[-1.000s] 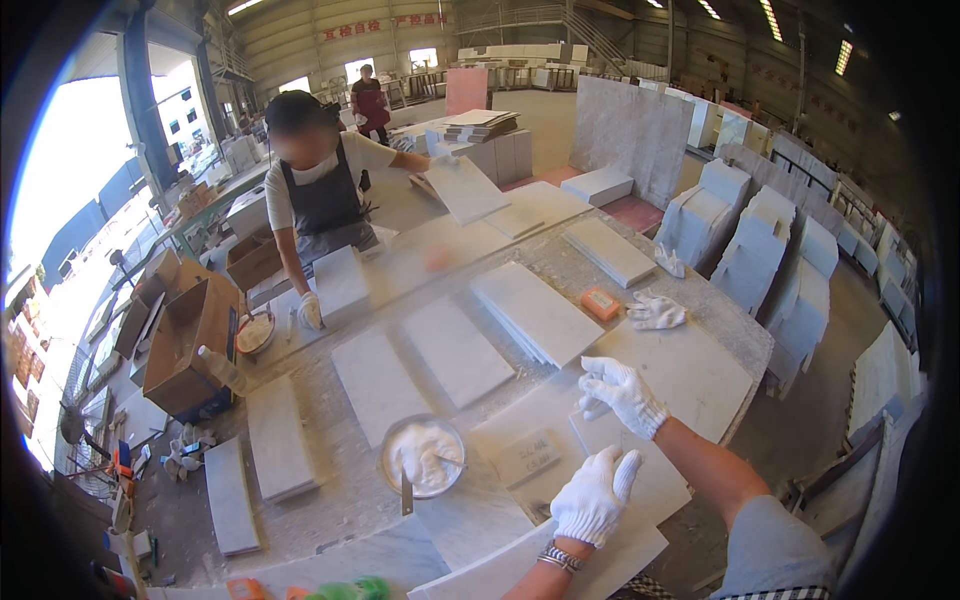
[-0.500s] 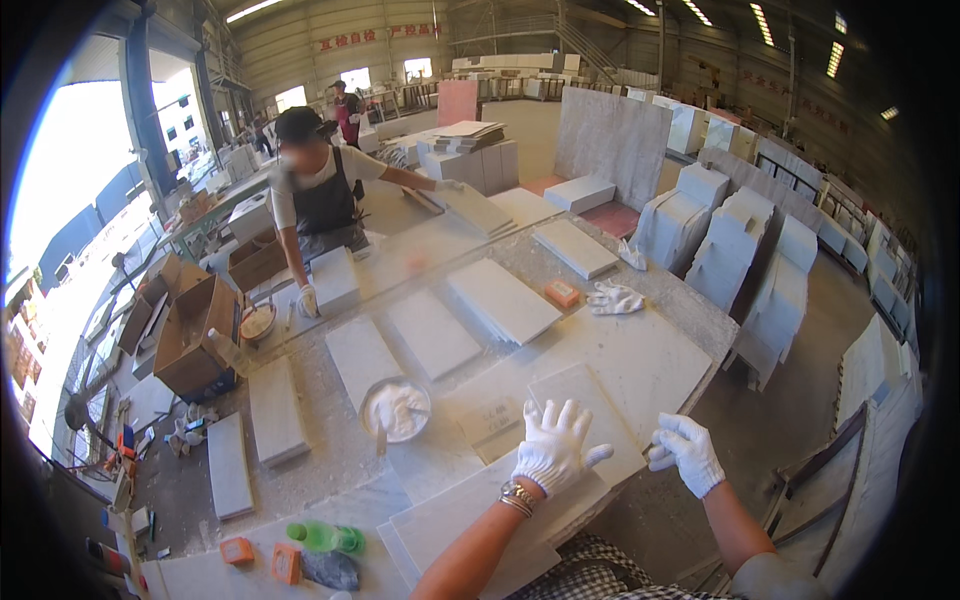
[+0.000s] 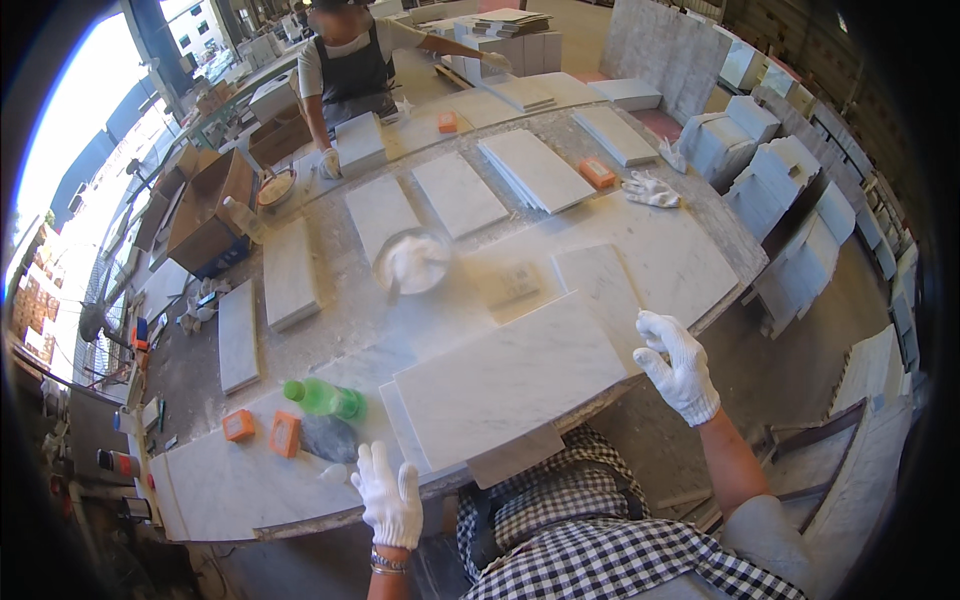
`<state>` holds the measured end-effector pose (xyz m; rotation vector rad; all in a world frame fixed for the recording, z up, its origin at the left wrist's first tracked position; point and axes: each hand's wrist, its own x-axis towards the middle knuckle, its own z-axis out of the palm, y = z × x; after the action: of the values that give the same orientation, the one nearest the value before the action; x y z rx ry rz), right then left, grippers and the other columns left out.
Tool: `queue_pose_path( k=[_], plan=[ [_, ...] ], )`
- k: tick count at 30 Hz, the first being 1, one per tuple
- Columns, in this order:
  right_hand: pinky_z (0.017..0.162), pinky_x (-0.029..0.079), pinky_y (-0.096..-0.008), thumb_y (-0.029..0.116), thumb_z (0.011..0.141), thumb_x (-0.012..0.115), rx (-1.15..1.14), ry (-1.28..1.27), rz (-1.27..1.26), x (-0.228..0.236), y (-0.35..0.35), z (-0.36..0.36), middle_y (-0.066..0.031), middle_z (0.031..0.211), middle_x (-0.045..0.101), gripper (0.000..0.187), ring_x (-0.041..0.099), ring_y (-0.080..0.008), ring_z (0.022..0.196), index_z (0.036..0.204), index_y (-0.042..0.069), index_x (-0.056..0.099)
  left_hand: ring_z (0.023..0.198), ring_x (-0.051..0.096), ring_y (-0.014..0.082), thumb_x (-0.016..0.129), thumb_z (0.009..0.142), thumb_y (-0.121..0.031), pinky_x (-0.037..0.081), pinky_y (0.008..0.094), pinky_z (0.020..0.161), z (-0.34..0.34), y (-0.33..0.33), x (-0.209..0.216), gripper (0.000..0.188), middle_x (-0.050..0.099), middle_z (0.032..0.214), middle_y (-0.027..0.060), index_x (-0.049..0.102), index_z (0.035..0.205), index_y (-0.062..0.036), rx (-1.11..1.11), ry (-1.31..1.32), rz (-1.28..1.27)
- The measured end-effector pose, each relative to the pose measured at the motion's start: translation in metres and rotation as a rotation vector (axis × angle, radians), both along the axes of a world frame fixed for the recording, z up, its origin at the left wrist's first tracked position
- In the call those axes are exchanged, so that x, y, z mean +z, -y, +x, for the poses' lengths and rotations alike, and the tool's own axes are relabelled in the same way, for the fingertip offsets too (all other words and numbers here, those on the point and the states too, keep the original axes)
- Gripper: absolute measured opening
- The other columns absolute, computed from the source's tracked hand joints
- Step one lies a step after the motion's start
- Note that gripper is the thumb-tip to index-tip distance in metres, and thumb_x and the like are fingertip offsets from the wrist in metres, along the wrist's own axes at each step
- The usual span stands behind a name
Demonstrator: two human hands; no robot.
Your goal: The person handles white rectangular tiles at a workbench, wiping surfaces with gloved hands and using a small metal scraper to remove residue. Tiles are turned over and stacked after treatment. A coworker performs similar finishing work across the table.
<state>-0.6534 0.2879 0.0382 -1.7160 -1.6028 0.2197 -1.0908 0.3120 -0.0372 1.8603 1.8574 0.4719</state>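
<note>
My left hand (image 3: 389, 498), in a white knit glove, hovers at the table's near edge with fingers spread and nothing in it. It is left of a large white marble slab (image 3: 510, 375) that lies on other slabs. My right hand (image 3: 680, 367), gloved too, is closed beside the slab's right end, thumb and fingers drawn together; whether a small thing is pinched there I cannot make out. Beyond the large slab are a smaller marble slab (image 3: 592, 278), partly covered by it, and a bowl of white paste (image 3: 425, 262) with a stick.
A green bottle (image 3: 328, 398), orange blocks (image 3: 285, 434) and a dark grey lump (image 3: 328, 439) lie left. Several slabs (image 3: 460, 195) and a loose glove (image 3: 650, 190) lie farther back. A co-worker (image 3: 345, 70) stands across, near a cardboard box (image 3: 212, 215). Stacked slabs (image 3: 775, 190) stand right.
My left hand has moved from above the slabs to the left near edge, still spread. The right hand stays curled by the slabs' right side. The view has tipped downward.
</note>
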Motion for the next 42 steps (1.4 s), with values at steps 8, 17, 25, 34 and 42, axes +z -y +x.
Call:
queue_pose_path(
  k=[8,17,25,34,42],
  plan=[
    [0.121,0.011,-0.0711,0.073,0.095,0.05,0.143,0.698,-0.536,-0.014,-0.095,-0.088,-0.0328,0.167,0.018,0.105,0.011,-0.0514,0.157,0.161,-0.004,0.026,0.143,0.05,0.0382,0.036,0.111,-0.054,0.04,0.0421,0.117,0.002,0.105,-0.06,0.071,0.052,0.153,0.0248,0.051,0.148,0.0047,0.443,0.49,0.074],
    [0.122,0.014,-0.0665,0.073,0.09,0.056,1.074,0.738,-0.323,0.0,-0.081,-0.275,-0.0249,0.167,0.03,0.1,0.016,-0.0421,0.159,0.159,0.003,0.038,0.147,0.045,0.0362,0.021,0.11,-0.062,0.032,0.0458,0.123,-0.009,0.077,-0.043,0.084,0.043,0.16,0.0239,0.035,0.158,0.0055,0.462,0.648,0.233],
    [0.123,0.005,-0.0701,0.061,0.097,0.053,0.576,0.591,-0.493,0.001,-0.154,-0.179,-0.0253,0.171,0.016,0.084,0.01,-0.0491,0.158,0.162,0.011,0.033,0.143,0.05,0.0373,0.024,0.111,-0.06,0.035,0.0456,0.122,-0.018,0.089,-0.06,0.081,0.045,0.158,0.0246,0.039,0.156,0.0049,0.565,0.747,0.23],
    [0.122,0.008,-0.0704,0.069,0.1,0.042,0.557,0.755,-0.505,0.0,-0.131,-0.172,-0.0217,0.172,0.019,0.088,0.016,-0.0443,0.158,0.164,0.01,0.03,0.141,0.051,0.0385,0.027,0.11,-0.061,0.037,0.0476,0.12,0.006,0.075,-0.059,0.083,0.05,0.154,0.0267,0.041,0.152,0.0095,0.411,0.672,0.29],
    [0.122,0.014,-0.0685,0.074,0.092,0.054,0.956,0.648,-0.429,0.009,-0.068,-0.191,-0.0201,0.171,0.024,0.097,0.016,-0.0427,0.159,0.163,0.012,0.033,0.141,0.05,0.0404,0.024,0.112,-0.057,0.039,0.0457,0.119,0.022,0.019,0.004,0.082,0.05,0.153,0.0283,0.042,0.151,0.0118,0.131,0.486,0.48]
  ],
)
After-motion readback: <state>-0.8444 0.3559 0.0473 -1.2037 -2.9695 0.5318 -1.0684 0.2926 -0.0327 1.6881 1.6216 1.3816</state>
